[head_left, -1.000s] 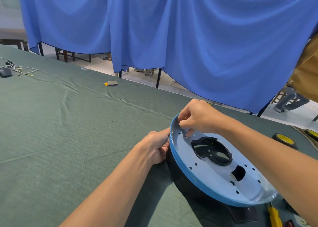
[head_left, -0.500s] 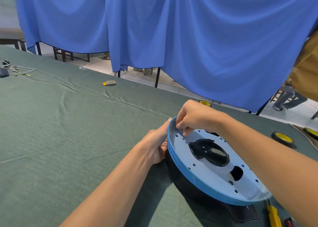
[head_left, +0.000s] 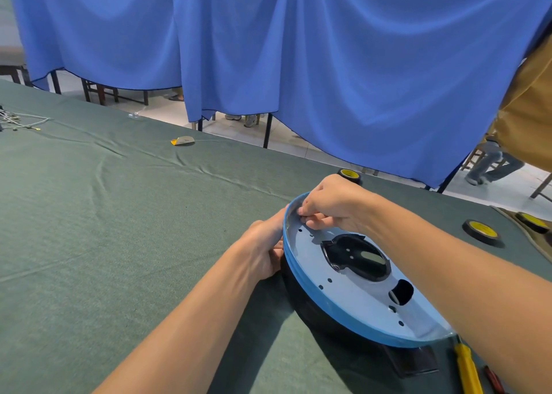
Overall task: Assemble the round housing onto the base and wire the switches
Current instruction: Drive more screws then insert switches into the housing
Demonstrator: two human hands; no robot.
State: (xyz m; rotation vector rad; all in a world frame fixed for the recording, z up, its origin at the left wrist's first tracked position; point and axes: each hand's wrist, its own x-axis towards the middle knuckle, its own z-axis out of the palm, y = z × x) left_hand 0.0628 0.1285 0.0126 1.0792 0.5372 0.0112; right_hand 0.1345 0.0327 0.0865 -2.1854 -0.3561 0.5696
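Housing and plate being mated
Left hand (head_left: 265,245) grips the black round housing (head_left: 310,304); right hand (head_left: 336,205) pinches the rim of the blue-rimmed plate (head_left: 355,292). No switch wiring visible, so likely early.

Blue curtain (head_left: 328,65) behind green-clothed table (head_left: 89,214); tape roll (head_left: 481,230) right; yellow screwdriver (head_left: 470,369) lower right; possibly wires (head_left: 21,121) far left.

Housing (head_left: 355,299) on table (head_left: 119,244), tape roll (head_left: 481,229) to its right, screwdriver (head_left: 469,369) near right
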